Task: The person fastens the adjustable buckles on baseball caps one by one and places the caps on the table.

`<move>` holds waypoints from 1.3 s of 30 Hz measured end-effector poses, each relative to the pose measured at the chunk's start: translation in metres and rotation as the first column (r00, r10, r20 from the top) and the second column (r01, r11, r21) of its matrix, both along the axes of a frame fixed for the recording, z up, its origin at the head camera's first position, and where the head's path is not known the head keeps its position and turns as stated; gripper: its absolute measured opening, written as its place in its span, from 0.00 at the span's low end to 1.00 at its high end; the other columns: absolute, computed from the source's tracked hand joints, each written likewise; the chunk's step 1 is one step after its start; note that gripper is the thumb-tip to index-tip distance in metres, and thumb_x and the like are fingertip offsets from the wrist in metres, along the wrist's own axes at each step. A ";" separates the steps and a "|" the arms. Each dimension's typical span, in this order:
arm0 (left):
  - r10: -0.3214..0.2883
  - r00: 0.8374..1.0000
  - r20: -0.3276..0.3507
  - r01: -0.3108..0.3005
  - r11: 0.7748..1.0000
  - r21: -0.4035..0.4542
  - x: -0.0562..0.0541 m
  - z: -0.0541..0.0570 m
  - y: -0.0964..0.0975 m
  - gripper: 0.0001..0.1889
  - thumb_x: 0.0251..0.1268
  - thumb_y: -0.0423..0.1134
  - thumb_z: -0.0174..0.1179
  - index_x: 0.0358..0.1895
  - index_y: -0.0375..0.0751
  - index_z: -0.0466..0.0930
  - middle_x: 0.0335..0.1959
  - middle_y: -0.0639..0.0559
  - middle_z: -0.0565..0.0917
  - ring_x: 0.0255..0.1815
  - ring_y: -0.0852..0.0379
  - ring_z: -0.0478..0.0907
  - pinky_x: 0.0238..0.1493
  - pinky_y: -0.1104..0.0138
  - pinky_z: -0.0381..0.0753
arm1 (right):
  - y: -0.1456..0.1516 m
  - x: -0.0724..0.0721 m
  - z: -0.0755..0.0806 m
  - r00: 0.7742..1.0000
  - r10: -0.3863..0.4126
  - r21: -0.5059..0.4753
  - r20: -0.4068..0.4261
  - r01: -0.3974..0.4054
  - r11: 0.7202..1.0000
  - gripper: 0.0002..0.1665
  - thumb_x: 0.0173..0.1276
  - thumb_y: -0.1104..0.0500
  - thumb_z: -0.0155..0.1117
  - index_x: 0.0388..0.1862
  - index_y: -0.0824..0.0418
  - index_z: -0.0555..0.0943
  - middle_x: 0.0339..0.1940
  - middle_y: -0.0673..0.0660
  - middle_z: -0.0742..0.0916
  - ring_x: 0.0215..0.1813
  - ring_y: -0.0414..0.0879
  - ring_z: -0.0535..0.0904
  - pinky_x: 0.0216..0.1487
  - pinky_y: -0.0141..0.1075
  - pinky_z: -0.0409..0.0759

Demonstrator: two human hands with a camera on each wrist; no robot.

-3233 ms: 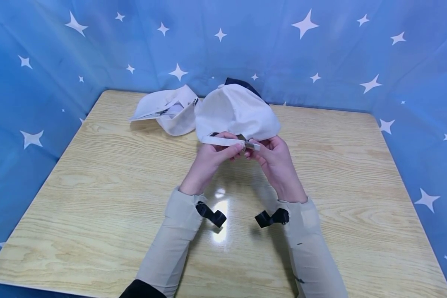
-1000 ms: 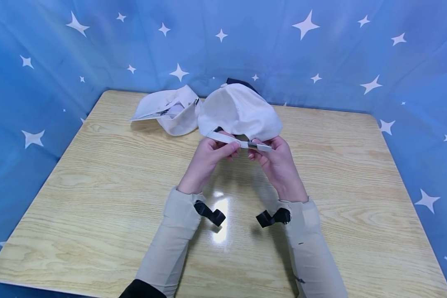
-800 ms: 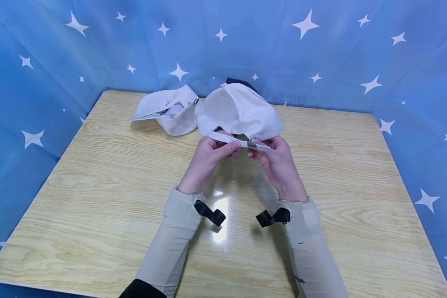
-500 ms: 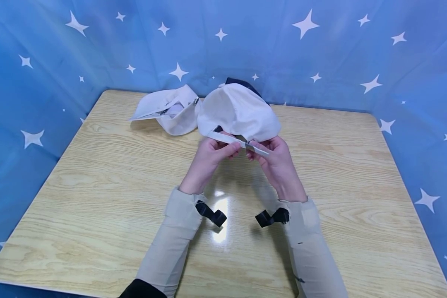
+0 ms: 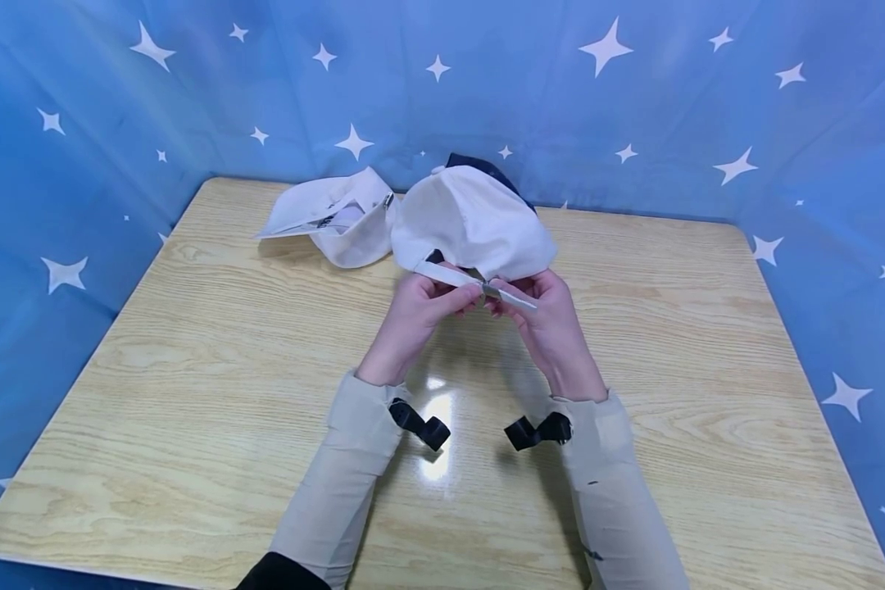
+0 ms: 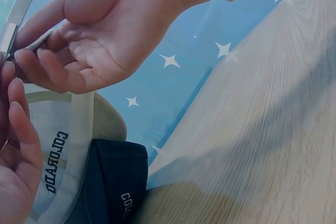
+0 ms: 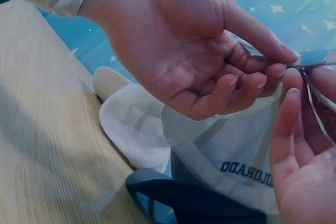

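Note:
At the back middle of the table, both hands hold a white cap (image 5: 479,225) with a dark brim (image 5: 479,164), its rear strap towards the person. My left hand (image 5: 422,310) pinches the white strap (image 5: 446,274) between thumb and fingers, just left of the metal buckle (image 5: 491,291). Right at the buckle, my right hand (image 5: 553,315) grips the strap too, and a loose strap end sticks out over its thumb. The fingertips of the two hands nearly meet. Dark COLORADO lettering (image 6: 56,162) shows inside the cap in the left wrist view. The fingers partly hide the buckle.
Another white cap (image 5: 361,242) lies on its side, left of the held one and close against it. The wooden table (image 5: 192,393) ends at a blue curtain (image 5: 531,98) with white stars. Black wrist cameras (image 5: 420,424) stick out from both sleeves.
The loose strap end reaches further past the buckle than about three seconds ago and now slants down to the right. Over the last second the hands have drawn slightly closer together.

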State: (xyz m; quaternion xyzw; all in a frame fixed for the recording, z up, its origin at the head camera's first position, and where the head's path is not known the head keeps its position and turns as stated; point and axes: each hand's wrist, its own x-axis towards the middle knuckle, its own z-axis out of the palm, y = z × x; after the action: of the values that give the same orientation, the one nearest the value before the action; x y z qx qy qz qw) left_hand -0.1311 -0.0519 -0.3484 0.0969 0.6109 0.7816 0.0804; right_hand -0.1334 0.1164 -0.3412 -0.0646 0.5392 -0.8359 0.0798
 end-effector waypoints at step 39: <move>-0.013 1.000 0.001 0.013 0.999 0.029 -0.003 -0.005 -0.003 0.12 0.55 0.42 0.62 0.35 0.36 0.80 0.33 0.39 0.79 0.31 0.53 0.74 0.34 0.64 0.74 | 0.001 -0.002 -0.002 1.000 0.029 -0.104 -0.007 -0.030 0.994 0.16 0.54 0.62 0.67 0.38 0.67 0.72 0.32 0.59 0.76 0.27 0.47 0.75 0.29 0.32 0.76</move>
State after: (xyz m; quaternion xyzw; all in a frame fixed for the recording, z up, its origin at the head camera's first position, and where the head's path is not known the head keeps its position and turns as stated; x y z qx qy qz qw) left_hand -0.1337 -0.0553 -0.3536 0.1017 0.5986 0.7901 0.0843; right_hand -0.1352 0.1171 -0.3428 -0.0789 0.4942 -0.8613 0.0874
